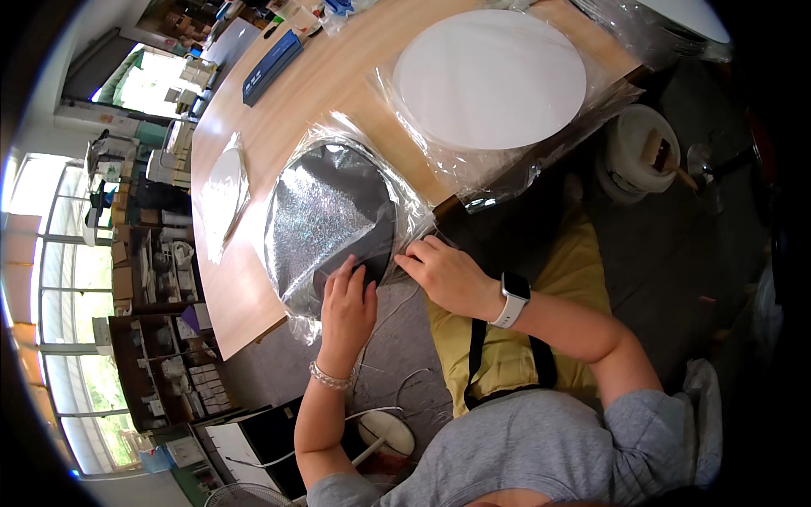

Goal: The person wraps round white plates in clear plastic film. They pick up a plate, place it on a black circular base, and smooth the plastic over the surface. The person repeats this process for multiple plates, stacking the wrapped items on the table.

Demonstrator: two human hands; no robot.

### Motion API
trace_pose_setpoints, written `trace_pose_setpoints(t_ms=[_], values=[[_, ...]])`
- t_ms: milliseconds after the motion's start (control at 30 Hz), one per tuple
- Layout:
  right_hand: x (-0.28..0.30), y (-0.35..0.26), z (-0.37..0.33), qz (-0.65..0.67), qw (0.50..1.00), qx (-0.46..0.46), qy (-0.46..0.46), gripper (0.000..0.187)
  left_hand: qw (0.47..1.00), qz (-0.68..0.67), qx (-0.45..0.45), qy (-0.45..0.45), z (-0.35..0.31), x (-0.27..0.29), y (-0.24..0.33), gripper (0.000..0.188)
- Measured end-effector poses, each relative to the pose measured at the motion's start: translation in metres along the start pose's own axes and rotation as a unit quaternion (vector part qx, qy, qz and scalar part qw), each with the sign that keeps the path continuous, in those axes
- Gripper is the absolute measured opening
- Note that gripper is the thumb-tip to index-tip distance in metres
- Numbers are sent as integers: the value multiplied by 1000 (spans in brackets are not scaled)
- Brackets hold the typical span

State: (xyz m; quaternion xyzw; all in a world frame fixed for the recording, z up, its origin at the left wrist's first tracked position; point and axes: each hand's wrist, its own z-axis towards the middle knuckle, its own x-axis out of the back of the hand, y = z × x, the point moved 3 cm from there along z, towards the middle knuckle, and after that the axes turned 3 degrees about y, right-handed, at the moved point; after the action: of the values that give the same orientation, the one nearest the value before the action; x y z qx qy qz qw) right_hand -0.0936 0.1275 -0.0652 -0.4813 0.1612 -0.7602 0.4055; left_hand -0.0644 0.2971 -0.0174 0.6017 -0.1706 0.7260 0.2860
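Note:
A round dark disc with a shiny silver sheet over much of it lies at the near edge of the table, with crinkled clear plastic film around its rim. My left hand rests on the disc's near part, fingers stretched out and nothing gripped. Beside the disc's right near edge, my right hand pinches the border of the clear film between thumb and fingers; the exact grip is partly hidden. A bracelet circles my left wrist and a watch my right.
The wooden table carries a large white disc on clear film, a smaller plastic-wrapped white stack and a long blue box. A white bucket stands right of the table. Shelves line the left; a fan is low left.

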Motion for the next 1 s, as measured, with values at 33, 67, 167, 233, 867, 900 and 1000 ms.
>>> trace_pose_setpoints(t_ms=[33,67,167,233,867,900,1000], values=[[0,1,0,3,1000,0,0,29,1000,1,-6,-6,0,1,0,28],[0,2,0,5,1000,1,0,30,1000,2,-11,-10,0,1,-1,29],[3,2,2,11,1000,8,-3,31,999,11,-19,-27,0,5,-1,30],[1,4,0,6,1000,18,-2,31,999,15,-24,-38,-1,6,-2,30],[2,5,0,22,999,25,-1,28,993,21,-66,-96,1,12,-7,29],[1,5,0,23,999,26,-1,28,992,14,-67,-102,2,13,-8,29],[1,6,0,27,999,28,-4,28,993,20,-65,-98,1,12,-7,29]])
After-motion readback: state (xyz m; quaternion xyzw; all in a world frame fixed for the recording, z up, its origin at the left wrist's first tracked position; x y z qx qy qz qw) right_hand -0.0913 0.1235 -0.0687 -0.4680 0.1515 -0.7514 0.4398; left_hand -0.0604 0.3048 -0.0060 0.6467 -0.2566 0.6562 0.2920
